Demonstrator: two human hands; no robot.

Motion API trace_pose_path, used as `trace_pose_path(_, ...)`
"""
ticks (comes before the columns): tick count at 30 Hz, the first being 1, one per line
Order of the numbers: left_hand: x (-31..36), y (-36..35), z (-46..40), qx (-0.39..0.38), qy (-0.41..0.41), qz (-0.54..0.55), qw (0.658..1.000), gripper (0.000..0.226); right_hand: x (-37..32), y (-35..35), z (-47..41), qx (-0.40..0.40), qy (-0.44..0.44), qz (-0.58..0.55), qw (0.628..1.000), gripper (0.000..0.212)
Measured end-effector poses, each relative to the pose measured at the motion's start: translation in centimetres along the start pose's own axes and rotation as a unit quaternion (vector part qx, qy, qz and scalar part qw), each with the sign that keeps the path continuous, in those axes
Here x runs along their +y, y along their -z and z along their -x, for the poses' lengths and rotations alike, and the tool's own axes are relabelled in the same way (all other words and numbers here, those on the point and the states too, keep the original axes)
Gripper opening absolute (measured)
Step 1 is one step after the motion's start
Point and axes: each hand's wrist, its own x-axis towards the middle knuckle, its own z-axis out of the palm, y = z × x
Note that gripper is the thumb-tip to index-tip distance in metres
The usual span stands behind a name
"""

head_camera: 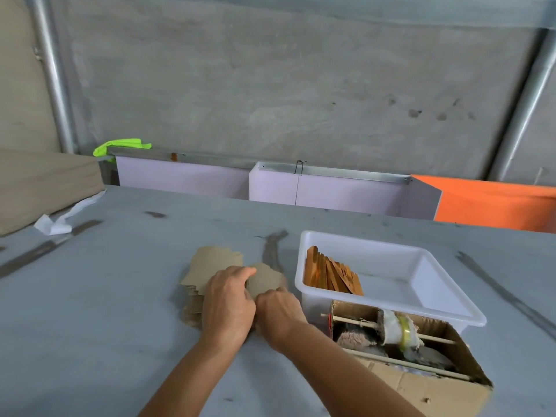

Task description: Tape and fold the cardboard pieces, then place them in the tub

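Both hands on the stack of flat cardboard pieces (pixel 215 267), mid-table (pixel 120 326). Left hand (pixel 227 305) and right hand (pixel 278 311) pinch 1 piece (pixel 266 279) off the top. White tub (pixel 391 278) just right, folded taped pieces (pixel 331 276) leaning inside.
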Motion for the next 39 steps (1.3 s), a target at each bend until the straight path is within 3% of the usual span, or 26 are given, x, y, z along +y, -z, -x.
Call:
trace_pose_path(8,0.0,0.1,0.8,0.008,0.01,0.01,1.0,0.043,-1.5,-0.4,0.9,0.038,0.027,0.086,0.995,0.007)
trace_pose_path(10,0.1,0.1,1.0,0.009,0.013,0.014,1.0,0.042,-1.4,-0.3,1.3,0.06,0.018,0.089,0.994,0.029)
trace_pose_path(12,0.0,0.0,1.3,0.005,0.016,0.012,1.0,0.042,-1.3,-0.6,1.4,0.078,0.02,0.084,0.993,0.031)
trace_pose_path(14,-0.1,0.0,1.5,0.005,0.018,0.015,1.0,0.041,-1.4,0.2,1.8,0.028,0.025,0.049,0.998,0.01)
trace_pose_path(18,0.2,0.2,1.7,0.026,0.037,0.039,0.998,0.039,0.2,-0.6,1.8,0.109,-0.004,-0.025,0.994,0.018)
trace_pose_path(21,0.9,0.4,1.8,0.052,0.045,0.075,0.995,0.038,1.4,1.1,2.6,0.256,-0.051,-0.092,0.961,0.008)
trace_pose_path(23,1.4,0.5,1.7,0.056,0.059,0.104,0.991,0.042,3.0,2.4,3.0,0.286,-0.104,-0.17,0.937,0.017)
trace_pose_path(27,3.1,0.5,1.3,0.005,0.12,0.225,0.967,0.061,5.8,4.6,5.5,0.275,-0.174,-0.423,0.846,0.041)
trace_pose_path(30,4.5,0.4,1.5,-0.037,0.192,0.314,0.929,0.068,7.3,4.9,8.3,0.206,-0.218,-0.572,0.764,0.037)
trace_pose_path(32,5.2,0.3,2.0,-0.055,0.238,0.373,0.895,0.059,8.1,4.7,10.2,0.16,-0.239,-0.625,0.726,0.031)
trace_pose_path(35,6.1,0.2,3.0,-0.095,0.255,0.435,0.858,0.028,9.1,4.3,12.9,0.131,-0.254,-0.649,0.705,0.019)
trace_pose_path(37,6.5,0.1,3.8,-0.118,0.245,0.445,0.853,0.016,9.7,4.2,14.4,0.134,-0.258,-0.656,0.696,0.005)
trace_pose_path(39,6.8,0.2,4.8,-0.129,0.22,0.449,0.856,0.013,10.2,3.9,15.8,0.146,-0.246,-0.668,0.687,0.005)
